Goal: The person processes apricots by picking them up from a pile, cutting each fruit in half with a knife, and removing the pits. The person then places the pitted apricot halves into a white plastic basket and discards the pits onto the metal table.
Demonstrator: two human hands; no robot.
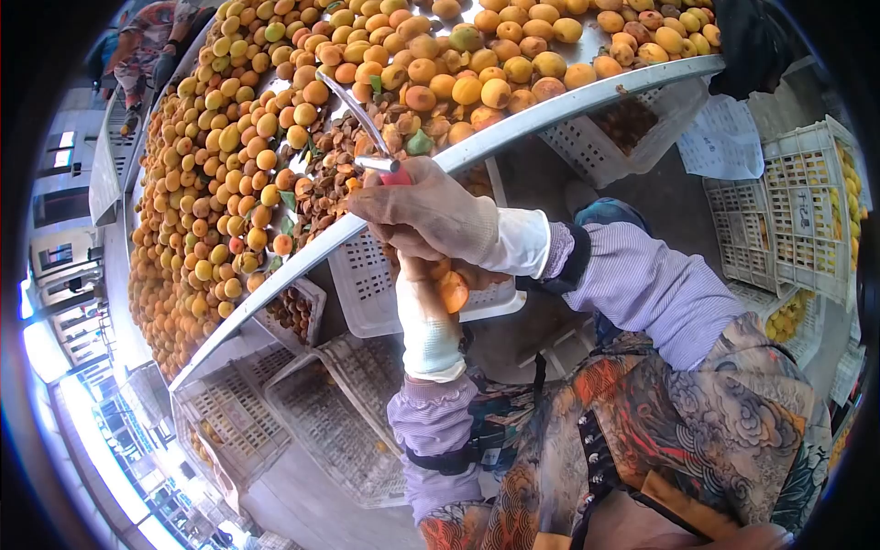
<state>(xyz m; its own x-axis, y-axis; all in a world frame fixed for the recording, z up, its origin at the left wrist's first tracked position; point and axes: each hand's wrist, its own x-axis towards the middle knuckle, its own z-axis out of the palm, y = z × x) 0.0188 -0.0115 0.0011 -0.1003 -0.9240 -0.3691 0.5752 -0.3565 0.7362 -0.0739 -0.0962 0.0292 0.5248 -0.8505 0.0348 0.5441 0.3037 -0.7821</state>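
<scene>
My right hand (435,206), in a stained glove, is closed around a tool with a red grip (396,174). A thin curved metal strip (359,112) reaches from it over the fruit table; its exact kind is unclear. Just below, my left hand (418,291) is gloved and partly hidden by the right one. Its fingers are bent around an orange apricot piece (454,291). Close to the hands, brown pits and scraps (341,179) lie in a pile along the metal table edge (527,122). Whole apricots (220,137) cover the table beyond.
A white perforated crate (367,284) stands under the hands, below the table edge. Another crate (632,137) holds brown scraps. Stacked crates (811,206) stand at right, and further crates (339,412) at lower left. A person in patterned clothing (142,41) is at the far upper left.
</scene>
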